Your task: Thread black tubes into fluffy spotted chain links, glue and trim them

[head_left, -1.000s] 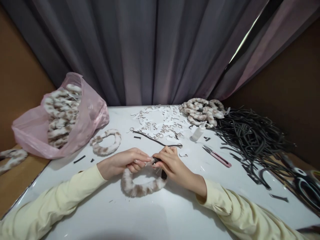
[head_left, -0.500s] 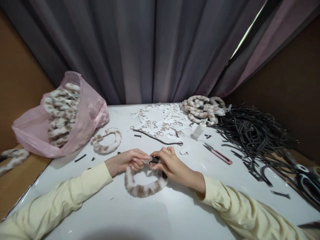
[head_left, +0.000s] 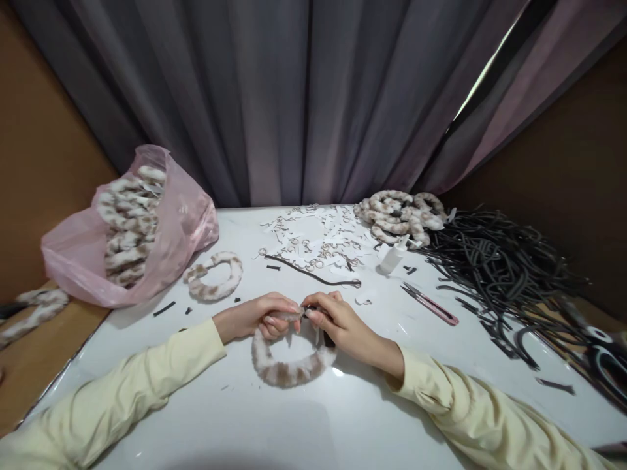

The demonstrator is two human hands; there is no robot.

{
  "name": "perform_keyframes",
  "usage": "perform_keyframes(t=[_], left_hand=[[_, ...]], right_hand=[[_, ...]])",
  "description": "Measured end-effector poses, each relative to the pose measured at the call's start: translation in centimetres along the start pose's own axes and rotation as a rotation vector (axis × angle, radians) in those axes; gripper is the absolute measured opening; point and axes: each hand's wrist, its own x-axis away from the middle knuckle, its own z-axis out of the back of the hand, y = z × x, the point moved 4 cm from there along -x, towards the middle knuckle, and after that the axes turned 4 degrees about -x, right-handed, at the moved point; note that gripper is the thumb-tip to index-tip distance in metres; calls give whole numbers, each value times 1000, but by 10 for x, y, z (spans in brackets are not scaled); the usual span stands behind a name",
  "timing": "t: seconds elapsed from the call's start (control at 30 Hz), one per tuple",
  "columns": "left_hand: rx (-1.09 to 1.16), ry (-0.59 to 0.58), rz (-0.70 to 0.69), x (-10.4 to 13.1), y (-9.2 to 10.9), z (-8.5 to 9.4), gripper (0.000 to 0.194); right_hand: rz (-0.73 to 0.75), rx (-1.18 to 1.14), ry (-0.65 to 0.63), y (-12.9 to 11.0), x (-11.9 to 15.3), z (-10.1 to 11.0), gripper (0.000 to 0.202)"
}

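A white and brown furry ring [head_left: 292, 372] rests on the white table, its far side raised between my hands. My left hand [head_left: 271, 316] is closed, pinching one furry end of it. My right hand [head_left: 337, 324] is closed around the other end, where a dark piece shows between thumb and fingers. The two ends meet at my fingertips; the exact join is too small to make out. Behind my left hand lies another furry ring [head_left: 215, 292]. Ahead of my hands stretches a black cord [head_left: 311, 275] with a small metal ring near each end.
A pink bag [head_left: 191, 219] of furry rings stands at left. Small metal rings with white tabs [head_left: 318, 238] lie scattered ahead. At right are a furry pile [head_left: 399, 212], a white bottle [head_left: 392, 256], pink-handled snips [head_left: 431, 305], black cords [head_left: 504, 254] and scissors [head_left: 607, 365].
My right fingers have closed further over the dark piece, and the two ends are nearer together. The whole view has shifted slightly.
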Motion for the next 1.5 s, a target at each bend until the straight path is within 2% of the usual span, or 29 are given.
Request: perform_keyframes(t=[0.17,0.33,0.4,0.6,0.67,0.8,0.97,1.07,1.2,1.37,1.5], left_hand=[[-66,84,-23,1,2,-2,28],[8,97,-24,-2,1,4,24],[39,99,-21,-3,0,6,23],[45,90,-38,-3,2,3,21],[32,76,-42,-3,3,0,21],[9,85,-53,-3,3,-2,23],[26,119,-31,-5,2,-1,24],[40,110,-35,-6,1,0,24],[55,115,-26,-7,0,0,24],[92,131,-33,-8,-1,1,24],[181,141,-52,-9,0,2,21]], right_hand=[[-57,-43,16,6,0,-1,31],[77,-157,120,0,0,5,56],[95,-217,145,-2,1,7,58],[170,-274,401,-4,5,19,50],[146,-246,367,-1,4,18,55],[80,-87,199,5,1,8,64],[219,173,272,-1,2,10,56],[289,252,263,-5,2,10,39],[281,292,229,-5,0,8,18],[295,320,242,-5,0,9,23],[490,457,223,-16,3,13,29]])
